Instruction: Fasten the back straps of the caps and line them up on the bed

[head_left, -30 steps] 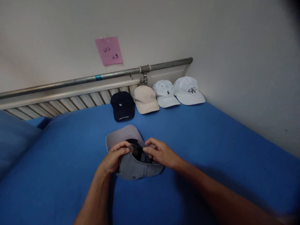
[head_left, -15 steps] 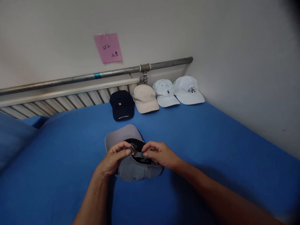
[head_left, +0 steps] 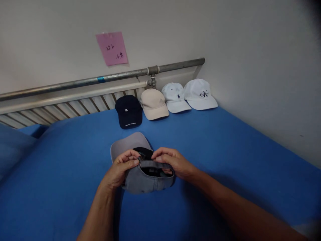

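A grey cap (head_left: 142,180) lies upside down on the blue bed sheet (head_left: 225,144), its brim pointing away from me and its dark lining showing. My left hand (head_left: 120,169) is closed on the left end of the cap's back strap, by the small buckle. My right hand (head_left: 172,162) is closed on the right side of the same strap. The strap runs in a grey band between my fingers across the opening.
Several caps sit in a row at the far edge: a navy cap (head_left: 128,112), a beige cap (head_left: 152,104), a pale blue cap (head_left: 175,97) and a white cap (head_left: 200,94). Behind them run a metal pipe (head_left: 100,80) and a slatted rail. A pink note (head_left: 112,48) hangs on the wall.
Both hands stayed on the cap's back strap. The strap has been drawn out and now lies as a straight band across the opening.
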{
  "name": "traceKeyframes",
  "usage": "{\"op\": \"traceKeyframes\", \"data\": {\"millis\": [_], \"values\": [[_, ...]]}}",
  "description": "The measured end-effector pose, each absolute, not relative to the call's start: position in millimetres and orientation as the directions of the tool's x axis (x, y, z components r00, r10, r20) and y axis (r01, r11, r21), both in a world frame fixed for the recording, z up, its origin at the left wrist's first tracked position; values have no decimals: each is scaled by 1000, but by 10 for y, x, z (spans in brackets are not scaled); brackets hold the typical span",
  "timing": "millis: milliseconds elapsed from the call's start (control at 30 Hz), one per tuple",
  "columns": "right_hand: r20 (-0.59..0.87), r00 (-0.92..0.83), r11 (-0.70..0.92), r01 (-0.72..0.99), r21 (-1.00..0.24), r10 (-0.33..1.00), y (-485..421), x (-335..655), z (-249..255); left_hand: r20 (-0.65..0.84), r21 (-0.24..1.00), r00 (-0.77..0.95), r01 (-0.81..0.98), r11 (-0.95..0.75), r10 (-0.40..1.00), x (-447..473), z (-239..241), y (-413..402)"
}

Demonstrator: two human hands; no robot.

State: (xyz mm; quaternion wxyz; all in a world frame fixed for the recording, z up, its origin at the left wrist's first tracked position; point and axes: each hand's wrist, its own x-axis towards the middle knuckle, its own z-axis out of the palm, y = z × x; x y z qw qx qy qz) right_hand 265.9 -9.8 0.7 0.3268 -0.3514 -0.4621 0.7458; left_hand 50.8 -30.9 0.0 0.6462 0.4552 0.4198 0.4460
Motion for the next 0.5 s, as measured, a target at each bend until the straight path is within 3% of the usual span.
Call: {"op": "traceKeyframes", "data": {"millis": [267,500], "values": [[-152,-687,-163,50,-985,710,-232,2642,108,-151,955,276,-207,212,949,534,35,-314],[82,-839,368,145,-918,537,-235,2732,152,-168,961,239,-178,213,956,529,28,-317]]}}
